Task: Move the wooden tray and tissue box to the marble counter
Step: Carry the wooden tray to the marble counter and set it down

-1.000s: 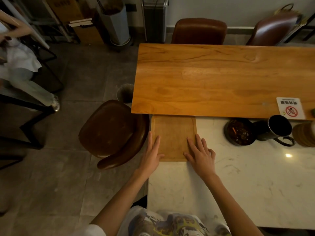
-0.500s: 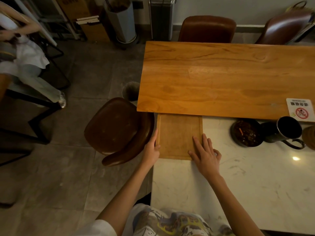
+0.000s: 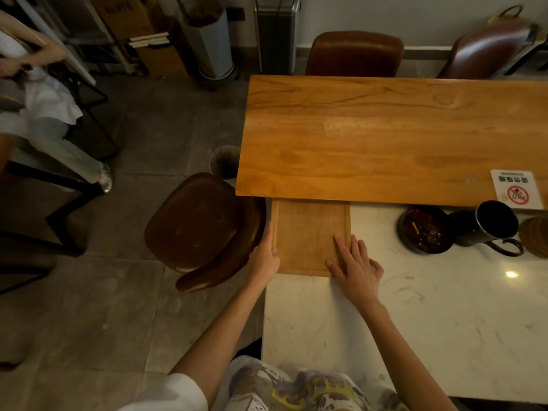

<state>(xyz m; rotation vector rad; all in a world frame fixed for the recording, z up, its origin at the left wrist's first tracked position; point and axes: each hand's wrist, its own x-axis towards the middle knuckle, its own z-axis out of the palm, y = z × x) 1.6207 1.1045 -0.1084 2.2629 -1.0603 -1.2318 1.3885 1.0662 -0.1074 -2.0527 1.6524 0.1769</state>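
Note:
A flat wooden tray [image 3: 308,232] lies on the white marble counter [image 3: 430,321], at its far left corner, tucked against the edge of the higher wooden table [image 3: 385,137]. My left hand [image 3: 264,256] grips the tray's left edge near the front corner, fingers down its side. My right hand [image 3: 354,266] rests flat on the tray's front right corner, fingers straight and spread over tray and marble. No tissue box is in view.
A brown leather chair [image 3: 201,229] stands right beside the tray's left edge. On the marble to the right sit a dark ashtray [image 3: 425,231], a black mug [image 3: 495,225] and a no-smoking sign [image 3: 516,192]. A seated person [image 3: 38,114] is at far left.
My left hand has slid from lying flat on the tray's left part to gripping its left edge. The right hand has stayed on the front right corner.

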